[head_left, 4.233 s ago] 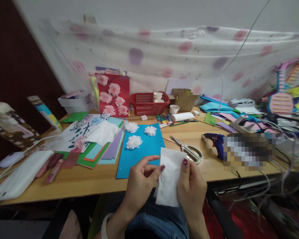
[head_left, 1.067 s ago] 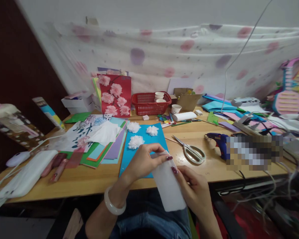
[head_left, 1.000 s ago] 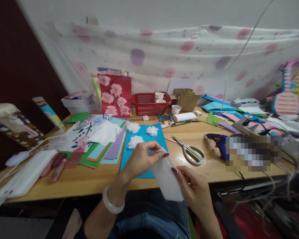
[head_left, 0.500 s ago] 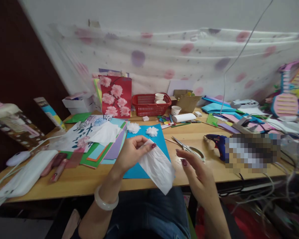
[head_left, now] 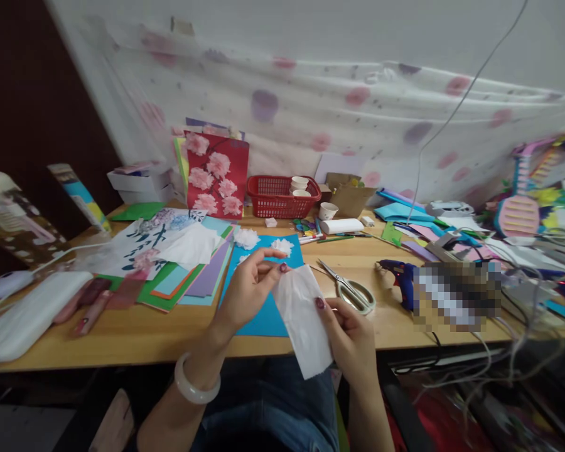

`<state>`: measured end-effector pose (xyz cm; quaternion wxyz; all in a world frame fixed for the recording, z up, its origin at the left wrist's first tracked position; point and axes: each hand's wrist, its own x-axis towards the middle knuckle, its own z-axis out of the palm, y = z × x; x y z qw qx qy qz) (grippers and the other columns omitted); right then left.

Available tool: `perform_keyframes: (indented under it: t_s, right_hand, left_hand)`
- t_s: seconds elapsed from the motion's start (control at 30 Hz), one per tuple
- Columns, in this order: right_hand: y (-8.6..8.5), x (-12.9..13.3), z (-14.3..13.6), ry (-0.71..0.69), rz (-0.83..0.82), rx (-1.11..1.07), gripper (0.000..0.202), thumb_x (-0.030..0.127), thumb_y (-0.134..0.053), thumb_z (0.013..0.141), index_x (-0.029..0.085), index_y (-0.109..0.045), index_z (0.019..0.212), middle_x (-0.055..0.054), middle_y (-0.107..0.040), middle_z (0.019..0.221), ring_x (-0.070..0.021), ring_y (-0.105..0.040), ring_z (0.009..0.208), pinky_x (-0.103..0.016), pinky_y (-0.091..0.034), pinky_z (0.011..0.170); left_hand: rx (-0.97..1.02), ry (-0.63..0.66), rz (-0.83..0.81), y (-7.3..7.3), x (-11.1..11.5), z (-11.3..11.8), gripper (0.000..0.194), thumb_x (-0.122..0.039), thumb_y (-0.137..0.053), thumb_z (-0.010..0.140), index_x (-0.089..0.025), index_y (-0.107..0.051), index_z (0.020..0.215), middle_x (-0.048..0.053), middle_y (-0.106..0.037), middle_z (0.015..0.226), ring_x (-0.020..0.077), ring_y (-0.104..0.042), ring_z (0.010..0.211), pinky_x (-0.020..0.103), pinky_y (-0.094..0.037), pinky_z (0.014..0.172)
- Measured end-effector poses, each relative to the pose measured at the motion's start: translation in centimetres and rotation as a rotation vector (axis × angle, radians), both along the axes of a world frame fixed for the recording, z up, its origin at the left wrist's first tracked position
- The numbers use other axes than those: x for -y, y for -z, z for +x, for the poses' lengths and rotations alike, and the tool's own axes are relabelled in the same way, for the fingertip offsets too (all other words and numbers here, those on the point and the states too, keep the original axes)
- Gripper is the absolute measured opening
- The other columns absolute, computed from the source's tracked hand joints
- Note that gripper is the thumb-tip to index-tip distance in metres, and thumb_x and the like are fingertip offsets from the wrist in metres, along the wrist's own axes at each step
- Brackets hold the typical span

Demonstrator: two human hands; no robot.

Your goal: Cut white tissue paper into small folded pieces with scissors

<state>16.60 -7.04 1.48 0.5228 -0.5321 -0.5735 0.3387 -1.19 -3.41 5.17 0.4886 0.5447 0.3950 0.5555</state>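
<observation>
A white tissue hangs between my hands, over the front part of a blue sheet. My left hand pinches its upper left corner between thumb and fingers. On the tissue's right edge, my right hand has closed, thumb on top and fingers curled behind. White paper flowers lie at the back of the blue sheet, one at its left corner and one further right, partly behind my left fingers. Open-bladed scissors rest on the wooden table, right of the sheet.
A blue glue gun lies right of the scissors, with cables beyond. Behind stand a red basket, a paper cup and a red card with pink flowers. Coloured papers and white tissues are at the left.
My right hand, apart from the tissue before, has come in and taken hold of its right edge. The tissue now hangs more upright. The camera view has shifted slightly.
</observation>
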Motion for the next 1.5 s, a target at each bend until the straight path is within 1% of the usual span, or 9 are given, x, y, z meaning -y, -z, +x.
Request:
perform_keyframes:
  t_s: [0.27, 0.47, 0.6, 0.73, 0.87, 1.1, 1.3, 1.4, 1.5]
  right_hand:
    - [0.2, -0.4, 0.1, 0.217, 0.031, -0.091, 0.038, 0.052, -0.065, 0.079, 0.014, -0.067, 0.076, 0.006, -0.04, 0.046, -0.0086, -0.032, 0.041, -0.021, -0.023, 0.038]
    - [0.1, -0.4, -0.5, 0.191, 0.121, 0.057, 0.036, 0.05, -0.059, 0.084, 0.016, -0.067, 0.078, 0.007, -0.043, 0.046, -0.0089, -0.035, 0.039, -0.021, -0.024, 0.036]
    - [0.3, -1.4, 1.5, 0.196, 0.165, 0.381, 0.038, 0.046, -0.043, 0.093, 0.017, -0.066, 0.091, -0.004, -0.066, 0.07, -0.0171, -0.061, 0.063, -0.024, -0.044, 0.052]
    - [1.4, -3.7, 5.5, 0.277, 0.099, 0.841, 0.033, 0.032, -0.041, 0.09, 0.012, -0.063, 0.104, -0.018, -0.069, 0.099, -0.0292, -0.064, 0.089, -0.038, -0.048, 0.075]
    - [2.5, -5.7, 8.0, 0.197, 0.025, 1.022, 0.019, 0.021, -0.051, 0.079, 0.014, -0.067, 0.085, -0.018, -0.07, 0.085, -0.0319, -0.064, 0.079, -0.04, -0.045, 0.073]
    - [2.2, -7.5, 9.2, 0.129, -0.045, 1.151, 0.016, 0.021, -0.051, 0.081, 0.014, -0.064, 0.088, -0.015, -0.07, 0.079, -0.0312, -0.063, 0.082, -0.034, -0.04, 0.066]
    - [0.8, -9.0, 9.1, 0.082, -0.127, 1.147, 0.021, 0.015, -0.057, 0.07, 0.022, -0.047, 0.053, -0.009, -0.062, 0.061, -0.024, -0.058, 0.059, -0.03, -0.028, 0.053]
    - [-0.4, -8.8, 9.2, 0.054, -0.151, 1.081, 0.024, 0.022, -0.06, 0.068, 0.023, -0.043, 0.051, -0.005, -0.058, 0.055, -0.0222, -0.055, 0.055, -0.029, -0.026, 0.05]
    - [-1.6, -7.3, 9.6, -0.067, -0.165, 0.926, 0.02, 0.034, -0.056, 0.076, 0.02, -0.056, 0.062, -0.003, -0.06, 0.057, -0.0206, -0.057, 0.057, -0.028, -0.034, 0.05]
  left_hand:
    - [0.402, 0.19, -0.079, 3.4, 1.6, 0.8, 0.024, -0.028, -0.073, 0.077, -0.024, -0.068, 0.1, 0.007, -0.067, 0.117, 0.0218, -0.061, 0.109, 0.033, -0.049, 0.09]
    - [0.271, 0.13, -0.059, 4.3, 2.4, 2.2, 0.019, -0.021, -0.072, 0.076, -0.021, -0.075, 0.095, 0.007, -0.072, 0.109, 0.0232, -0.06, 0.112, 0.032, -0.047, 0.095]
    - [0.391, 0.028, -0.12, 4.5, 2.0, 2.5, 0.035, -0.015, -0.073, 0.071, -0.018, -0.071, 0.106, 0.009, -0.075, 0.105, 0.0228, -0.067, 0.099, 0.03, -0.054, 0.081]
    - [0.567, -0.058, -0.099, 4.3, 1.5, 1.7, 0.044, -0.008, -0.078, 0.063, -0.019, -0.071, 0.105, 0.007, -0.073, 0.109, 0.0179, -0.068, 0.095, 0.023, -0.055, 0.077]
    - [0.788, -0.076, -0.175, 3.7, 1.2, 0.6, 0.05, -0.003, -0.078, 0.06, -0.021, -0.07, 0.106, 0.002, -0.073, 0.106, 0.0126, -0.07, 0.084, 0.018, -0.056, 0.068]
    - [1.114, -0.152, -0.433, 2.6, 0.4, -0.9, 0.037, 0.012, -0.048, 0.077, -0.014, -0.069, 0.093, 0.004, -0.076, 0.084, 0.0101, -0.073, 0.074, 0.016, -0.058, 0.069]
    - [1.127, -0.132, -0.481, 2.2, 0.5, -1.2, 0.034, 0.007, -0.043, 0.088, -0.013, -0.065, 0.105, 0.006, -0.076, 0.087, 0.0125, -0.074, 0.072, 0.018, -0.059, 0.06]
    - [1.085, -0.186, -0.45, 2.4, 0.5, -1.1, 0.035, 0.009, -0.046, 0.086, -0.014, -0.064, 0.106, 0.005, -0.076, 0.086, 0.011, -0.073, 0.069, 0.016, -0.059, 0.057]
    - [1.037, -0.245, -0.408, 2.7, 0.4, -0.9, 0.038, 0.012, -0.049, 0.082, -0.014, -0.064, 0.105, 0.005, -0.076, 0.087, 0.0117, -0.073, 0.073, 0.017, -0.06, 0.061]
